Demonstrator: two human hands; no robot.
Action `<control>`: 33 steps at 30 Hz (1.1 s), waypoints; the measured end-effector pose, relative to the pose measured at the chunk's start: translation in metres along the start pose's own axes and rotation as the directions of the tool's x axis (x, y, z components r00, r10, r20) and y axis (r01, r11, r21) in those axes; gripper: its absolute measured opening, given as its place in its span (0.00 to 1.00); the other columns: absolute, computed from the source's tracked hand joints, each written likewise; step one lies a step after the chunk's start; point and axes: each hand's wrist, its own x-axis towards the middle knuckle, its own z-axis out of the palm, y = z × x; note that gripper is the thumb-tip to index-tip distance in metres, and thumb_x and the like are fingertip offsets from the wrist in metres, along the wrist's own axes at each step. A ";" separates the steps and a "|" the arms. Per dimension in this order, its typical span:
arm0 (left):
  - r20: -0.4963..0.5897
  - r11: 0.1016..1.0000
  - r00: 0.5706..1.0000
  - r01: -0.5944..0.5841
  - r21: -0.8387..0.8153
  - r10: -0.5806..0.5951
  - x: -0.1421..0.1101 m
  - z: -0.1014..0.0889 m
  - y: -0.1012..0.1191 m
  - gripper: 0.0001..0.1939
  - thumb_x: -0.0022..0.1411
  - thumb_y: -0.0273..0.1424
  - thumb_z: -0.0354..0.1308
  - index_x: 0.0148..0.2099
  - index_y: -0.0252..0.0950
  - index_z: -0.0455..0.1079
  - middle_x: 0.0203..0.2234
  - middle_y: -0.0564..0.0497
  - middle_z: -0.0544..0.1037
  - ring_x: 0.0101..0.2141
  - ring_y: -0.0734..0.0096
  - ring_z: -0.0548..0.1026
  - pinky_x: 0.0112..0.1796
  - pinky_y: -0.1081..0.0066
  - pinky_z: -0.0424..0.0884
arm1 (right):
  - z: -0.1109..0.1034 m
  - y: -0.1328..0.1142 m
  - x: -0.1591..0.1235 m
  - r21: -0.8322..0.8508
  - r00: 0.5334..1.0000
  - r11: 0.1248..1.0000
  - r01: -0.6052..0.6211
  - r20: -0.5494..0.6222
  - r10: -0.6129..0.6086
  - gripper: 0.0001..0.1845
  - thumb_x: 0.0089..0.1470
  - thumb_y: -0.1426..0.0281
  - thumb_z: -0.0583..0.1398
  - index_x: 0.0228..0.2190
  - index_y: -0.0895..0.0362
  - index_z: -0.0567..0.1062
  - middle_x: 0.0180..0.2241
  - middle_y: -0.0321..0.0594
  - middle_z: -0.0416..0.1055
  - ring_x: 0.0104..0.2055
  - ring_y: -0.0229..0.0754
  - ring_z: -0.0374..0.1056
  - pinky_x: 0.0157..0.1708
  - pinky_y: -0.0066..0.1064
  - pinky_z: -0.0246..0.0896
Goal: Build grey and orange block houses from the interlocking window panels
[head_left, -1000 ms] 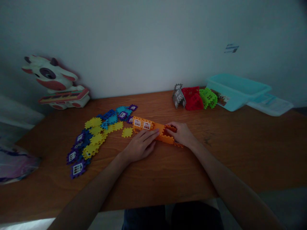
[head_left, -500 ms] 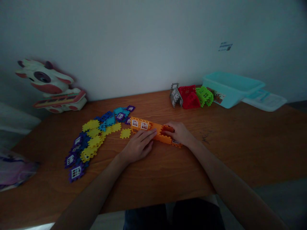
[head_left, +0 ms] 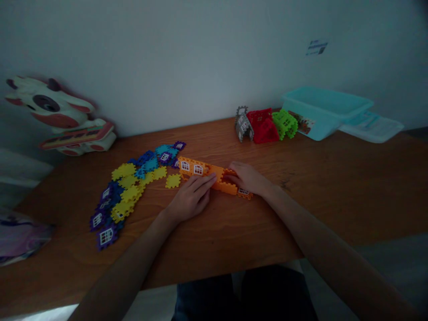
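A long structure of orange interlocking building tiles [head_left: 229, 187], some with white window inserts, lies across the middle of the table. My left hand [head_left: 191, 197] holds it near the middle, fingers stretched together along its top and near side. At the right part my right hand [head_left: 248, 179] is closed on the orange tiles, thumb and fingers around the wall; its fingertips are partly hidden. A loose yellow tile [head_left: 173, 180] lies just left of the structure. Beyond it spreads a pile of yellow tiles [head_left: 129, 182], blue tiles [head_left: 146, 157] and purple window tiles [head_left: 107, 236].
Against the wall stand grey [head_left: 243, 125], red [head_left: 263, 126] and green tile builds [head_left: 285, 124]. A turquoise bin [head_left: 326, 107] and its pale lid [head_left: 377, 129] are at the back right. A cow-shaped toy keyboard [head_left: 73, 117] stands back left, a plastic bag [head_left: 23, 236] front left.
The view has tilted slightly, so the table things sit a little higher. Both hands stay on the orange tiles, with hardly any shift of the fingers.
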 end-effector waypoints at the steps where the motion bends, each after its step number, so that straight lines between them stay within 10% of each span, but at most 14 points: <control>1: 0.004 1.000 1.000 0.000 -0.001 0.000 0.000 0.000 0.000 0.35 0.68 0.21 0.53 0.73 0.39 0.50 0.61 0.40 0.72 0.57 0.57 0.73 0.55 0.52 0.74 | -0.001 0.000 0.000 -0.019 1.000 1.000 0.009 0.007 -0.008 0.07 0.65 0.67 0.60 0.34 0.55 0.74 0.37 0.45 0.76 0.40 0.46 0.72 0.40 0.35 0.63; 17: 0.014 0.999 1.000 0.027 -0.017 -0.027 -0.001 0.001 0.000 0.36 0.68 0.22 0.53 0.74 0.41 0.49 0.61 0.41 0.71 0.57 0.56 0.73 0.56 0.51 0.73 | 0.001 -0.006 0.002 -0.028 1.000 1.000 -0.003 -0.014 0.002 0.06 0.65 0.69 0.58 0.35 0.56 0.74 0.38 0.46 0.77 0.40 0.47 0.72 0.40 0.35 0.64; 26: 0.035 1.000 0.999 0.017 0.016 -0.017 0.001 -0.003 0.000 0.35 0.68 0.23 0.52 0.74 0.40 0.49 0.61 0.40 0.71 0.56 0.54 0.73 0.55 0.50 0.74 | -0.018 -0.011 -0.011 0.239 0.986 0.971 0.020 -0.168 0.022 0.12 0.62 0.65 0.60 0.47 0.53 0.74 0.46 0.45 0.77 0.44 0.46 0.74 0.45 0.37 0.68; 29: 0.054 0.999 0.999 0.005 0.032 -0.006 0.001 -0.003 0.000 0.35 0.68 0.23 0.53 0.74 0.38 0.49 0.62 0.38 0.70 0.57 0.53 0.73 0.55 0.50 0.74 | -0.028 -0.024 -0.018 0.154 0.961 0.985 0.080 -0.274 -0.036 0.09 0.64 0.64 0.57 0.38 0.54 0.75 0.37 0.44 0.77 0.40 0.46 0.73 0.43 0.38 0.68; 33: 0.075 0.999 0.997 0.013 0.032 -0.015 0.001 -0.003 0.000 0.35 0.68 0.23 0.52 0.74 0.37 0.48 0.62 0.37 0.70 0.57 0.52 0.73 0.55 0.49 0.74 | -0.020 -0.039 -0.018 -0.018 0.988 0.997 0.082 -0.127 -0.083 0.13 0.61 0.57 0.62 0.34 0.54 0.78 0.36 0.44 0.79 0.38 0.48 0.75 0.42 0.39 0.68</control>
